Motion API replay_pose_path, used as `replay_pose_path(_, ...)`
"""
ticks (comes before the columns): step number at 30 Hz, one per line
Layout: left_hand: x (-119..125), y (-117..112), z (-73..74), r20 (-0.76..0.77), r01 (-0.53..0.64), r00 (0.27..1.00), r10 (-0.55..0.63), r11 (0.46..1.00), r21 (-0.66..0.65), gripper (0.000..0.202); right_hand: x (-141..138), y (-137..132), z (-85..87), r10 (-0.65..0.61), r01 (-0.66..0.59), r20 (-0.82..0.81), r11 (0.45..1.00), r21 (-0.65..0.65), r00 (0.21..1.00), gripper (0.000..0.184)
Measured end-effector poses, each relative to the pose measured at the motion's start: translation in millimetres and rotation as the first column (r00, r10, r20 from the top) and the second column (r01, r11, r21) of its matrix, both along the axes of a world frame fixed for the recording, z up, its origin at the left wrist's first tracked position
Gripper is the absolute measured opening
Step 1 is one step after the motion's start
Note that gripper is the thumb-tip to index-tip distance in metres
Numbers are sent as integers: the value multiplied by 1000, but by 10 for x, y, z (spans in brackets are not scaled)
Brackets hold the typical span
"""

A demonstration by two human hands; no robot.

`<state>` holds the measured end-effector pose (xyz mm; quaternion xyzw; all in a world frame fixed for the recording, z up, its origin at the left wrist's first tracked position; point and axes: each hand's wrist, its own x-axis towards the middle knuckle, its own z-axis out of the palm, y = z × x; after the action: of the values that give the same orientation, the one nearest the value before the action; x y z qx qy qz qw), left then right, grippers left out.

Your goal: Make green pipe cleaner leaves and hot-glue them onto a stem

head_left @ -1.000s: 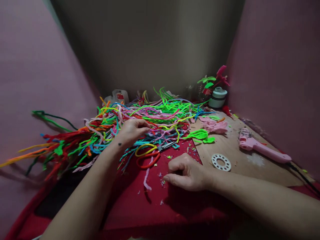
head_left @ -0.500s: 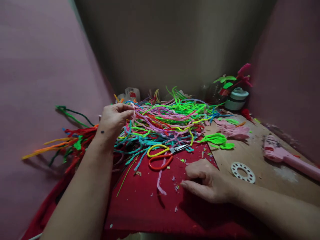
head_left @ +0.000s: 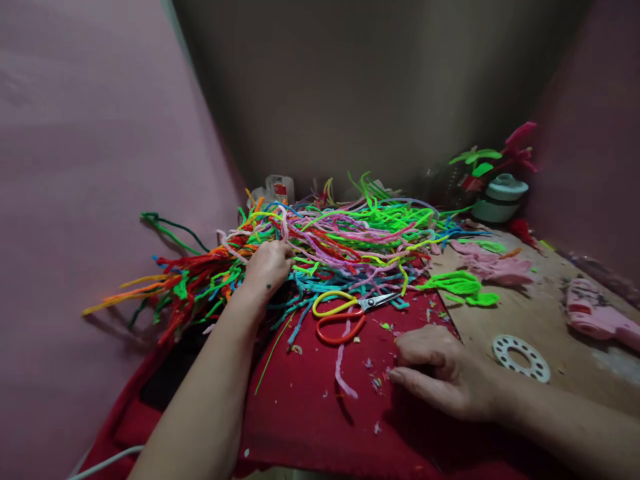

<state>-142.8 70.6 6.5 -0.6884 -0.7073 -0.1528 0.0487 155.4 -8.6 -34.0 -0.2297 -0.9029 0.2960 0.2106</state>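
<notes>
My left hand [head_left: 267, 267] reaches into a big heap of coloured pipe cleaners [head_left: 345, 240], its fingers curled down among the strands and partly hidden; which strand it grips I cannot make out. My right hand [head_left: 443, 370] rests on the red cloth [head_left: 310, 413] with fingers curled under, thumb stretched toward small scraps; nothing shows in it. Scissors [head_left: 345, 310] with yellow and orange handles lie between the hands. A loose pink pipe cleaner piece [head_left: 344, 370] lies just left of my right hand.
A wooden board [head_left: 545, 320] on the right carries a white ring with holes [head_left: 520, 357], a pink glue gun [head_left: 597, 313], green [head_left: 463, 285] and pink [head_left: 493, 263] shaped pieces. A pale green jar [head_left: 500, 197] with a pipe-cleaner flower [head_left: 517, 143] stands at the back. Pink walls close in on both sides.
My left hand rose above the heap, then dropped back into the strands further left. The view swung left, so the board's things shifted right. My right hand stayed resting on the cloth.
</notes>
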Motion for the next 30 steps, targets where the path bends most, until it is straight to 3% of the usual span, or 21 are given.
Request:
replay_pose_path(4, 21, -88, 66, -68, 16, 998, -19, 999, -38, 22, 1, 0, 14, 0, 0, -11, 1000, 15, 1000, 36)
replay_pose_path(9, 28, -280, 280, 85, 147, 987, -135, 978, -149, 13, -1, 7, 14, 3, -3, -8, 1000, 13, 1000, 35)
replay_pose_path(12, 26, -307, 285, 92, 213, 976, -199, 960, -182, 16, -6, 9, 13, 3, -3, 5, 1000, 17, 1000, 36)
replay_pose_path(17, 187, -219, 143, 44, 347, 937, -346, 938, -20, 24, -15, 11, 18, 10, -9, -17, 1000, 1, 1000, 36)
replay_pose_path(19, 263, -227, 144, 119, 369, 922, -369, 929, 18, 21, -17, 12, 20, 6, -7, -43, 1000, -3, 999, 36)
replay_pose_path(21, 285, -275, 200, 285, 304, 903, -321, 947, 101, 27, -19, 14, 21, -2, 2, -60, 1000, -2, 998, 36)
replay_pose_path(23, 240, -332, 281, 521, 121, 822, -231, 964, 236, 24, -22, 16, 23, -7, 7, -73, 1000, -1, 997, 36)
replay_pose_path(26, 116, -365, 366, 796, -167, 532, -288, 886, 432, 18, -27, 17, 23, -13, 13, -92, 1000, 0, 996, 36)
replay_pose_path(28, 62, -347, 376, 861, -252, 365, -355, 852, 459, 16, -31, 20, 19, -17, 18, -97, 1000, 3, 995, 37)
replay_pose_path(30, 61, -323, 363, 881, -249, 269, -388, 856, 453, 15, -35, 23, 13, -20, 20, -101, 1000, 1, 995, 36)
